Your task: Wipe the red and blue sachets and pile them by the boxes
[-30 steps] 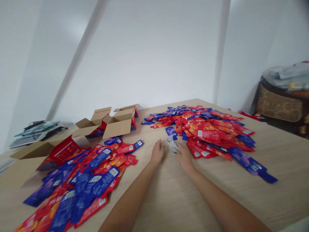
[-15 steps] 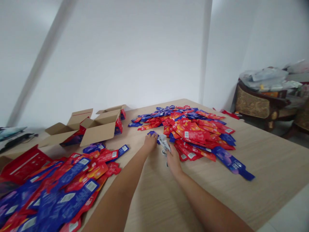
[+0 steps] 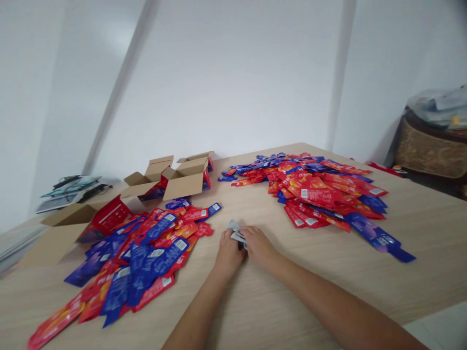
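My left hand and my right hand are together just above the bare middle of the table, fingers closed. Between them is a crumpled grey-white cloth, gripped by my right hand. A small dark bit shows under the cloth. It looks like part of the blue packet in my left hand, mostly hidden by the fingers. To the left lies a loose heap of red and blue packets with white barcode labels. On the right is a larger pile of similar packets.
Open cardboard boxes with red and blue sides stand behind the left heap. Masks and flat items lie at the far left. One long blue packet sticks out from the right pile. A chair holding plastic bags stands beyond the table.
My left hand has drawn back from the right pile with the blue packet. My right hand has brought the cloth against it. The view has turned left.
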{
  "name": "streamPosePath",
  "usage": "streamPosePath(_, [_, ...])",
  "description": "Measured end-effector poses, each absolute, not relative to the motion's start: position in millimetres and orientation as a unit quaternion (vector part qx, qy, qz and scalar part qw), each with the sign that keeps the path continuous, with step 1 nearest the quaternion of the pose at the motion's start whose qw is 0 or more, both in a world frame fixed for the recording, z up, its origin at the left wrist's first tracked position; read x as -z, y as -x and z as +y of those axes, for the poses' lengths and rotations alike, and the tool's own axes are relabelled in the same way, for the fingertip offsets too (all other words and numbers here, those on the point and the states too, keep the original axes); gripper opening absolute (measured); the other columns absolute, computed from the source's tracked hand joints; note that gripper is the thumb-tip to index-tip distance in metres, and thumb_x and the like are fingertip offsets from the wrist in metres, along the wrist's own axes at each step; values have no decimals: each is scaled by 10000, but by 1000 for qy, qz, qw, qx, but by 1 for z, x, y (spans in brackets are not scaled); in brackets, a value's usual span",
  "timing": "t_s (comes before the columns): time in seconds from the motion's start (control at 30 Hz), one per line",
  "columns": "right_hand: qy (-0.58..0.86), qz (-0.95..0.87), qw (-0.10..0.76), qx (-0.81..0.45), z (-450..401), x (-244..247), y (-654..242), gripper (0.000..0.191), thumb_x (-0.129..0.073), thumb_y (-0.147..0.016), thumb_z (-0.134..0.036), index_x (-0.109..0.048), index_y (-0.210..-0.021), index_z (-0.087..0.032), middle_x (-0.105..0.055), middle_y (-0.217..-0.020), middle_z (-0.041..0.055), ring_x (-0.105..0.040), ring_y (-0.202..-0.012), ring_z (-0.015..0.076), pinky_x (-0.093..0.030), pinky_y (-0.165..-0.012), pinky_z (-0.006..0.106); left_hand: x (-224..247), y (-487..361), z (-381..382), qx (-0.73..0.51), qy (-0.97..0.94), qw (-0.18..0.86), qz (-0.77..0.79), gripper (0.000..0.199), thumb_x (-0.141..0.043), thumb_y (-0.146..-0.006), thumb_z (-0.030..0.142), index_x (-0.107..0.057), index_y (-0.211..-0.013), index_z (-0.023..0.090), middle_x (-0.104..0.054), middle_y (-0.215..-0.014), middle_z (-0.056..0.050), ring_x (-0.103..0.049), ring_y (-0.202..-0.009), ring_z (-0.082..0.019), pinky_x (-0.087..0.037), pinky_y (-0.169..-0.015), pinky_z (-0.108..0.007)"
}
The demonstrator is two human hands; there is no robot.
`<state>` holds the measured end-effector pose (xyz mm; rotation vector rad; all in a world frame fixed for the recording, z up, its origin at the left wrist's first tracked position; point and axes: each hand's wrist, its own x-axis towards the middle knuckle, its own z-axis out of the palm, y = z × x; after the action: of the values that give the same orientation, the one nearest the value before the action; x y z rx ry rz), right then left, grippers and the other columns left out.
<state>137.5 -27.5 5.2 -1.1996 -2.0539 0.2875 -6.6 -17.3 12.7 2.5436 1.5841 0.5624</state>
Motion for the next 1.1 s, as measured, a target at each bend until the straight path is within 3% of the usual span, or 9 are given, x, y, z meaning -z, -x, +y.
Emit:
streamPosePath(0.13, [528,-805,261,-69,-26,-1,-144,452,-365,-820,-32,-558,-1226,-78,-500,-1340,175,-412,-1269,231,-295,-1069,375,-18,9,-16,-169,-854,42,490,255,-512,-753,68,-638,-953,166,-555,-1048,-99,-476,-1030,-236,-365,-943,-336])
streamPosePath(0.3, [615,-744,254,-63,5,3,-190,505,-403,-767,9,-575,-1234,-75,-484,-1364,177,-404,-1285,250,-278,-1081,377,-24,19,-13,-228,-812,95,528,218,-489,-855,196,-639,-1014,205,-611,-997,-81,-524,-1004,-237,-382,-909,-337])
streamPosePath(0.43, [635,-695,325,-88,16,5,-208,547,-391,-704,35,-614,-1184,-99,-579,-1269,136,-476,-1217,214,-323,-1059,354,-20,25,-7,-354,-667,307,579,226,-552,-835,360,-625,-965,191,-645,-815,-43,-605,-776,-215,-463,-669,-291])
streamPosePath(0.53, [596,-662,441,-108,8,4,-197,551,-355,-738,-8,-590,-1217,-148,-587,-1260,96,-485,-1205,192,-341,-1057,386,-13,21,-2,-348,-622,420,562,266,-553,-814,406,-617,-905,164,-586,-589,10,-559,-500,-161,-409,-450,-240])
streamPosePath(0.6, [519,-696,480,-125,-4,2,-179,549,-360,-765,-47,-558,-1258,-183,-557,-1300,80,-458,-1232,188,-333,-1067,412,-11,18,0,-336,-618,460,543,289,-591,-777,400,-615,-917,148,-583,-562,18,-534,-436,-138,-387,-406,-224])
streamPosePath(0.73, [377,-832,370,-168,-21,-2,-148,607,-402,-749,-52,-480,-1338,-176,-459,-1405,92,-381,-1305,184,-293,-1097,413,-11,19,-1,-329,-597,536,498,319,-666,-688,365,-616,-897,129,-613,-612,-1,-553,-462,-114,-403,-417,-199])
streamPosePath(0.87, [471,-828,266,-143,-10,-3,-154,642,-402,-708,5,-488,-1332,-116,-420,-1427,125,-353,-1331,194,-253,-1117,387,-15,24,-4,-321,-574,596,460,341,-686,-647,295,-609,-927,116,-572,-536,30,-497,-403,-78,-342,-380,-166])
streamPosePath(0.97, [523,-800,261,-137,-1,-2,-166,647,-402,-678,30,-541,-1290,-128,-460,-1395,117,-386,-1313,195,-259,-1114,373,-15,25,-5,-313,-570,603,462,340,-666,-650,267,-602,-942,105,-544,-494,47,-447,-358,-60,-301,-358,-158])
streamPosePath(1.1, [452,-816,297,-206,-6,-1,-163,660,-384,-670,14,-565,-1269,-193,-495,-1373,53,-442,-1270,147,-306,-1089,330,-13,24,-2,-318,-568,604,460,305,-632,-632,227,-589,-914,119,-563,-512,38,-478,-377,-69,-298,-352,-152])
